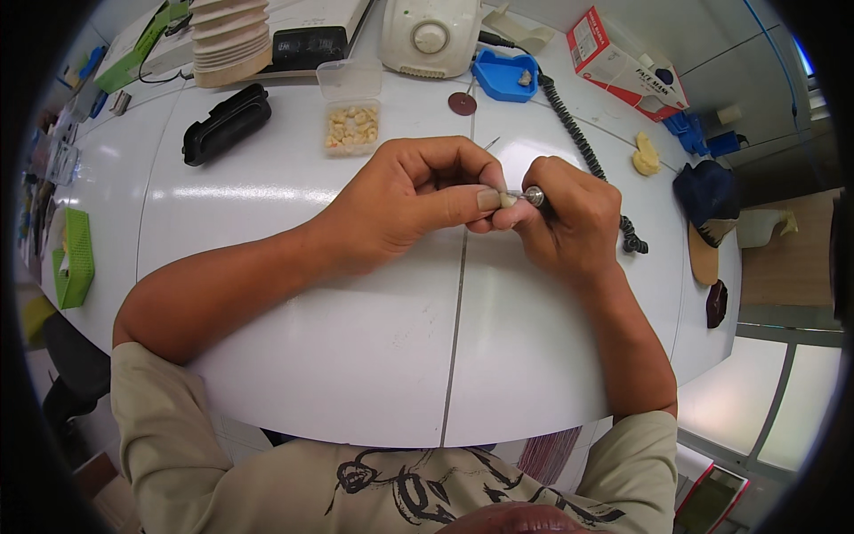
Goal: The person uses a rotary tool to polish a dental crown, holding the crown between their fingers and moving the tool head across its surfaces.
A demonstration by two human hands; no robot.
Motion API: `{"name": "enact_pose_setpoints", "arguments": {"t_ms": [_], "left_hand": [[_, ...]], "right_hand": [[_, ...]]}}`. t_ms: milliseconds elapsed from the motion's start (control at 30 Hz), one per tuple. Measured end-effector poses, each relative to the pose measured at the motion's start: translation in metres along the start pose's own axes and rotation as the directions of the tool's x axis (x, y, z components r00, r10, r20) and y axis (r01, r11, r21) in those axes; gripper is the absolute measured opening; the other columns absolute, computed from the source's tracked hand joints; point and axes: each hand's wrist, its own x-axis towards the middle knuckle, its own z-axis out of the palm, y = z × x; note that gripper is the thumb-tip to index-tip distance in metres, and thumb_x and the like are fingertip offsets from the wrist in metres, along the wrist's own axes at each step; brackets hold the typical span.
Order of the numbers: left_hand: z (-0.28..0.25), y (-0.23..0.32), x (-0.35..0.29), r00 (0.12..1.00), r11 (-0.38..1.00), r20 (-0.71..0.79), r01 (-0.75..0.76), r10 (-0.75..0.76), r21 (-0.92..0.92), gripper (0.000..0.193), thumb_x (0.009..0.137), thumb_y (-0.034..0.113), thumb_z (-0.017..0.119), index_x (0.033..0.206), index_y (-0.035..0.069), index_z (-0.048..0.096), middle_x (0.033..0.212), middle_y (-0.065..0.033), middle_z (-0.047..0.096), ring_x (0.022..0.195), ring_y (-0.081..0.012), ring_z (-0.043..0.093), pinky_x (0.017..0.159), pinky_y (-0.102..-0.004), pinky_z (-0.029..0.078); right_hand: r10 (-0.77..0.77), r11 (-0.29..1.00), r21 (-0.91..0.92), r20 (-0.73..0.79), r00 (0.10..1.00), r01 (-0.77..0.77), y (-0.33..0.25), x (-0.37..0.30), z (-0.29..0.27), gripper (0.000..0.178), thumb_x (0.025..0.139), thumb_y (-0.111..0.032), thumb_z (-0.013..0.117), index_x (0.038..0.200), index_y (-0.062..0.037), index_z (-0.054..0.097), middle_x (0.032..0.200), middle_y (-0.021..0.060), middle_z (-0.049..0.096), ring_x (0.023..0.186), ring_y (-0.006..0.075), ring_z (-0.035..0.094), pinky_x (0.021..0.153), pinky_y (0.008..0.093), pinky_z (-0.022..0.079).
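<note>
Both my hands meet above the middle of the white table. Between the thumb and fingers of my left hand [414, 196] is a small off-white piece like an artificial tooth [507, 202]. My right hand [574, 218] grips a rotary handpiece [534, 196], its metal nose pointing left at the tooth. The handpiece's tip is close against the tooth; whether they touch I cannot tell. Most of its body is hidden in my right fist. A black coiled cord [569, 120] runs behind that hand. Beyond my left hand, a clear lidded box [350, 82] holds several tooth-like pieces [352, 126].
A cream control unit [431, 40] stands at the back, near a blue tray [498, 76] and a dark red disc [462, 104]. A black case [227, 125] and green basket [78, 258] lie left. Rightward are a mask box [623, 67], yellowish cast [646, 154] and cap [707, 205].
</note>
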Motion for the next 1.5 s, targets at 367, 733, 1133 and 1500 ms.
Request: {"name": "enact_pose_setpoints", "arguments": {"t_ms": [367,733,1133,1500], "left_hand": [[-0.0014,0.0012,-0.0016,0.998,0.999,0.060,0.034,-0.034,0.009,0.016,0.107,0.014,0.072,0.118,0.003,0.067,0.112,-0.0030,0.068,0.098,-0.0097,0.068,0.089,-0.0275,0.058],[-0.0013,-0.0001,-0.0037,0.999,1.000,0.050,0.016,-0.016,0.000,0.016,0.107,0.013,0.072,0.118,0.003,0.066,0.113,-0.0034,0.067,0.099,-0.0093,0.068,0.090,-0.0273,0.058],[0.0024,0.0006,-0.0049,0.999,1.000,0.049,0.008,-0.007,-0.014,0.016,0.107,0.014,0.072,0.117,0.003,0.065,0.113,-0.0033,0.067,0.098,-0.0089,0.068,0.090,-0.0266,0.057],[0.0031,-0.0025,-0.0066,0.999,1.000,0.043,-0.017,0.018,-0.013,0.016,0.108,0.015,0.071,0.117,0.004,0.064,0.113,-0.0031,0.067,0.099,-0.0095,0.067,0.090,-0.0274,0.057]], "right_hand": [[-0.043,0.999,0.016,-0.001,0.999,0.043,0.0013,0.0004,-0.0033,0.061,0.079,-0.059,0.089,0.073,-0.0096,0.054,0.060,0.0032,0.046,0.049,0.0217,0.046,0.047,0.0371,0.035],[-0.036,0.999,0.017,0.025,0.999,0.036,0.0005,0.0006,-0.0026,0.059,0.081,-0.059,0.088,0.075,-0.0097,0.056,0.060,0.0032,0.048,0.049,0.0219,0.048,0.047,0.0373,0.036],[-0.036,0.999,0.013,0.013,0.999,0.035,-0.0005,-0.0004,-0.0028,0.058,0.082,-0.058,0.088,0.076,-0.0094,0.057,0.061,0.0037,0.050,0.049,0.0228,0.049,0.047,0.0376,0.037],[-0.029,1.000,0.012,0.007,1.000,0.029,-0.0021,0.0002,-0.0033,0.059,0.083,-0.059,0.086,0.077,-0.0091,0.056,0.062,0.0042,0.050,0.050,0.0237,0.049,0.048,0.0378,0.037]]}}
